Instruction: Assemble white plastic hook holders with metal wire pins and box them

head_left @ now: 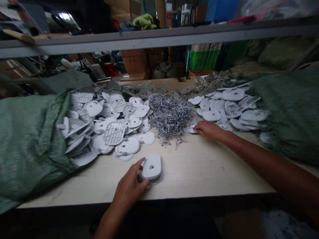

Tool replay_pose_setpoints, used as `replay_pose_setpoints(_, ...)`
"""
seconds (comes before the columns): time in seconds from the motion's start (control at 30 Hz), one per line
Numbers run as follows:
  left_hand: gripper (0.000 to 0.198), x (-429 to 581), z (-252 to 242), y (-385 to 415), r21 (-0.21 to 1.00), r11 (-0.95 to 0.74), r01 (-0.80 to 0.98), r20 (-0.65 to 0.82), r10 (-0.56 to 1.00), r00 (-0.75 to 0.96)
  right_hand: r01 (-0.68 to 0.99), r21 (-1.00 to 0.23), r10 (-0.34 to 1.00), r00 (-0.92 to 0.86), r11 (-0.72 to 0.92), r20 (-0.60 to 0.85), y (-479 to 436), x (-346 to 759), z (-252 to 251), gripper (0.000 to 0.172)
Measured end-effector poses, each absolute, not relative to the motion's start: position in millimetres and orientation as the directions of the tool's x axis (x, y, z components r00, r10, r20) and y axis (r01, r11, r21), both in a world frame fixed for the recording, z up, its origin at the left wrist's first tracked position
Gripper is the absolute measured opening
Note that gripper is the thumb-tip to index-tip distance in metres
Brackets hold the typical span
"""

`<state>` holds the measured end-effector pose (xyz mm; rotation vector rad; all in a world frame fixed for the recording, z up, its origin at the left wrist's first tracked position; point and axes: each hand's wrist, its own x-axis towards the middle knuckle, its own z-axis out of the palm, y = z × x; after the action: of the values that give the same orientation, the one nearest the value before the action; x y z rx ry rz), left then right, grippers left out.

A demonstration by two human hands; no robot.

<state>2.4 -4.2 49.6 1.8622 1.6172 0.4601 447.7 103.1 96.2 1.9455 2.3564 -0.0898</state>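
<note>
My left hand (132, 184) is closed on the left edge of a white plastic plate (152, 166), rounded and with a hole in its middle. The plate lies near the table's front edge, with another pale piece showing beneath it. Farther off, my right hand (208, 130) reaches to the right-hand heap and has its fingers on a small white plastic piece (193, 128). Those fingertips are partly hidden, but they look closed on it. Between the two heaps sits a pile of metal screws or pins (170, 114).
White ribbed plates (114, 132) spill from a green woven sack (32, 142) at left. More white plates (211, 115) lie before another green sack (291, 113) at right. A shelf rail (159, 37) crosses above the table (189, 179). Boxes and a green crate (205, 59) stand behind.
</note>
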Motion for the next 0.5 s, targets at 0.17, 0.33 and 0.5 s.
replay_pose_setpoints(0.17, 0.081, 5, 47, -4, 0.661, -0.067, 0.747, -0.114, 0.975, 0.189, 0.971, 0.086, 0.952, -0.196, 0.222, -0.236, 114, 447, 107, 0.024)
replay_pose_setpoints(0.33, 0.084, 6, 44, -2, 0.671, -0.043, 0.740, -0.121, 0.978, 0.167, 0.961, 0.141, 0.944, -0.195, 0.238, -0.267, 123, 431, 121, 0.024)
replay_pose_setpoints(0.5, 0.080, -1, 33, 3, 0.750, -0.034, 0.661, -0.130, 0.972, 0.198, 0.958, 0.164, 0.939, -0.180, 0.235, -0.292, 124, 426, 124, 0.027)
